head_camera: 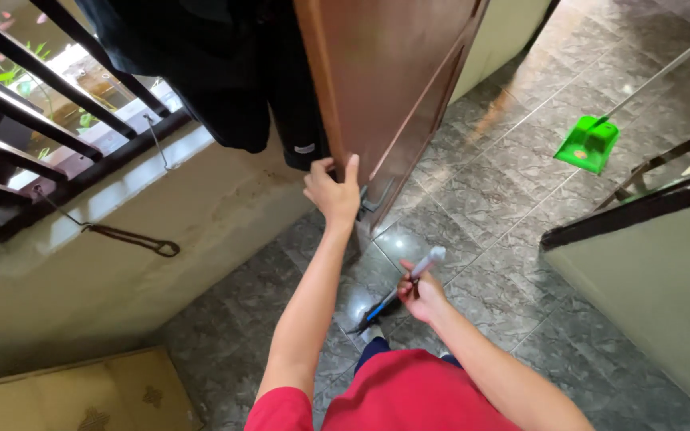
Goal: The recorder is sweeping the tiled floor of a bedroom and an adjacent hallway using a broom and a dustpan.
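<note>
Two hands: left hand (331,191) clamped on wooden door (393,88) edge, pinching possible; right hand (421,294) fingers wrapped round broom handle (405,286), below door.

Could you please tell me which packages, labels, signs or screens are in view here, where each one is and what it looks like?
Flattened cardboard sheet: bottom left on the floor by the wall; tan, with darker brown printed shapes.
Small label: on the dark hanging garment beside the wooden door; pale rectangular patch, too small to make out.
No signs or screens visible.
</note>
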